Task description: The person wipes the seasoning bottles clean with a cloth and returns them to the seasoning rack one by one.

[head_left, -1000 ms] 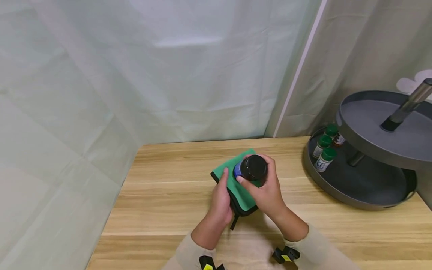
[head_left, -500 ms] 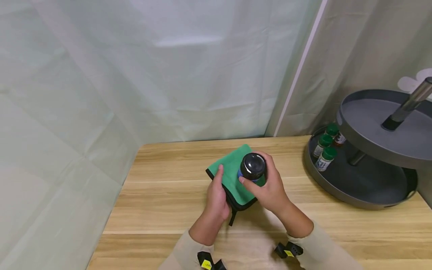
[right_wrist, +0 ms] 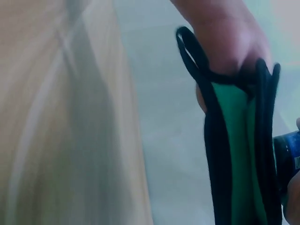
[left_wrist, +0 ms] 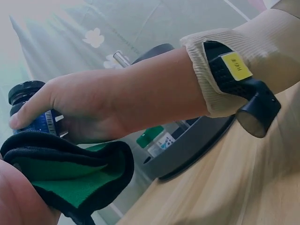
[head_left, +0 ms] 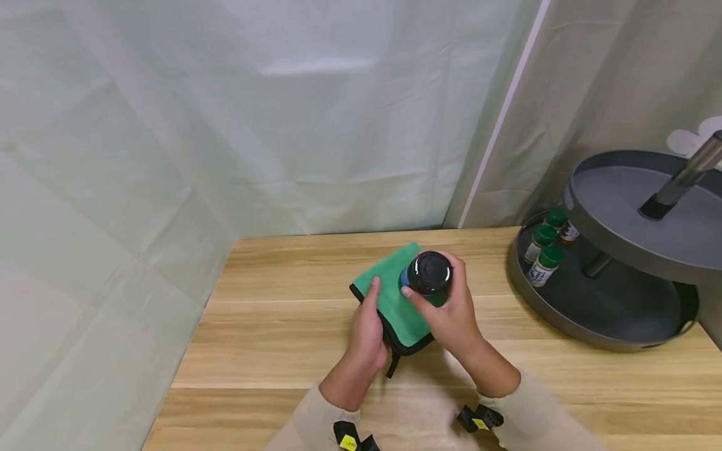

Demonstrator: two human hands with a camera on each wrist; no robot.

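Note:
Over the middle of the table, my left hand [head_left: 366, 332] grips a folded green cloth [head_left: 402, 316] with black edging and a small loop. My right hand [head_left: 457, 316] holds a jar [head_left: 431, 273] with a shiny black top and a blue label, its thumb and fingers around the sides. The jar is against or just above the cloth's upper face. In the left wrist view the jar [left_wrist: 28, 91] appears above the folded cloth [left_wrist: 70, 185]. From the right wrist, the cloth [right_wrist: 240, 154] is seen edge-on, beside part of the jar [right_wrist: 287, 150].
To the right stands a grey two-tier round tray [head_left: 603, 313] with a metal post. Several small green-capped bottles [head_left: 544, 266] stand at the left of its lower tier. Pale curtains [head_left: 338, 125] hang behind the wooden table [head_left: 271, 351].
The cloth shifts slightly left, then back right. The jar moves a little right and its tilt changes between frames. Both hands keep their hold, and the tray stays put.

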